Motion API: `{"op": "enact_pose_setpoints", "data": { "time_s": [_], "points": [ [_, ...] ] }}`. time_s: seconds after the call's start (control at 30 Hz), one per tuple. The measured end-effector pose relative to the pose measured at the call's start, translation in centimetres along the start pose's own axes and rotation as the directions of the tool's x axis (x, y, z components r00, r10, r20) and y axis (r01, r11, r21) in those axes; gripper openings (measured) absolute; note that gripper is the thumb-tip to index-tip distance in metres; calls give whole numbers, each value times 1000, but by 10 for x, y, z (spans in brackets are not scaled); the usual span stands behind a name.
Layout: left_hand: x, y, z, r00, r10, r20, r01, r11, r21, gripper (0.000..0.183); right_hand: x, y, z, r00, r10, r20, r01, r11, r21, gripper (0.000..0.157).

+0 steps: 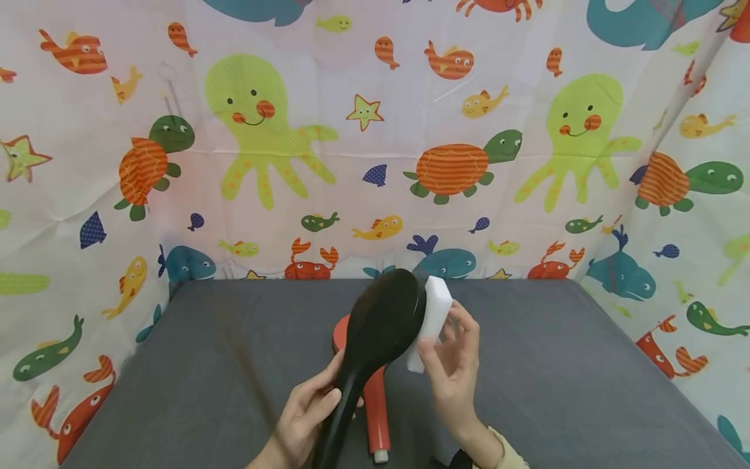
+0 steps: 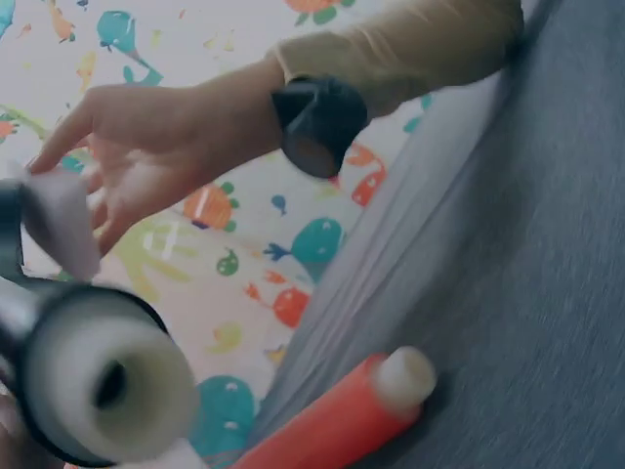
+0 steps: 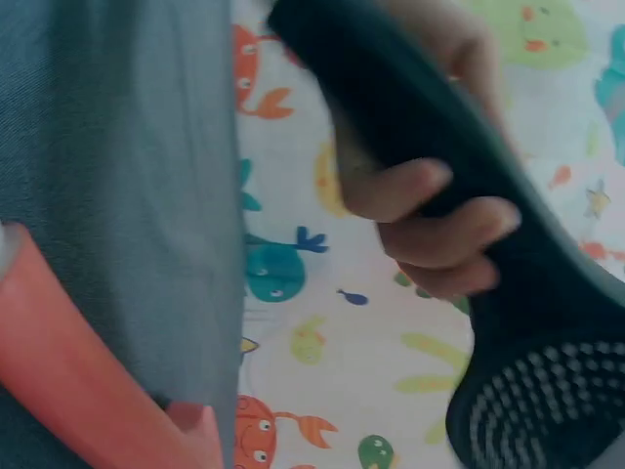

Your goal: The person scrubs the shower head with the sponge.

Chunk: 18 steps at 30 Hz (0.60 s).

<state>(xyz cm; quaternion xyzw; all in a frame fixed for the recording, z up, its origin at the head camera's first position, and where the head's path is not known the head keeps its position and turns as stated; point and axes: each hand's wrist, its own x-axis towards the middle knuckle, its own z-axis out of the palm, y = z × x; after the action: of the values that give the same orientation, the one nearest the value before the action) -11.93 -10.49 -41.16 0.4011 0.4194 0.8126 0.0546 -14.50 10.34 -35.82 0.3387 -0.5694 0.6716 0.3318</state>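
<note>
My left hand [image 1: 307, 410] grips a black hand-held shower head [image 1: 383, 319] by its handle, holding it tilted with the head end up. The right wrist view shows the fingers [image 3: 439, 230] wrapped around that handle and the nozzle dots on the spray face [image 3: 547, 401]. In the left wrist view its pale hollow connector end [image 2: 146, 391] faces the camera. My right hand [image 1: 459, 371] pinches a white block-shaped sponge [image 1: 435, 309] between thumb and fingers, right at the edge of the black head.
A red hand-held shower head [image 1: 377, 410] with a whitish end lies on the grey cloth-covered table [image 1: 234, 371], partly hidden behind the black one. A curtain [image 1: 363, 78] printed with sea animals hangs at the back and sides.
</note>
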Motion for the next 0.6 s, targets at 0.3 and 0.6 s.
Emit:
{"op": "enact_pose_setpoints", "data": {
  "time_s": [0.3, 0.6],
  "points": [
    [-1, -5, 4, 984, -175, 35, 178, 969, -173, 38, -12, 12, 19, 970, -203, 136, 235, 930, -282, 36],
    [-4, -8, 5, 957, -275, 89, 289, 912, -290, 38, -13, 9, 18, 869, -246, 429, 378, 890, -255, 29]
  ]
}}
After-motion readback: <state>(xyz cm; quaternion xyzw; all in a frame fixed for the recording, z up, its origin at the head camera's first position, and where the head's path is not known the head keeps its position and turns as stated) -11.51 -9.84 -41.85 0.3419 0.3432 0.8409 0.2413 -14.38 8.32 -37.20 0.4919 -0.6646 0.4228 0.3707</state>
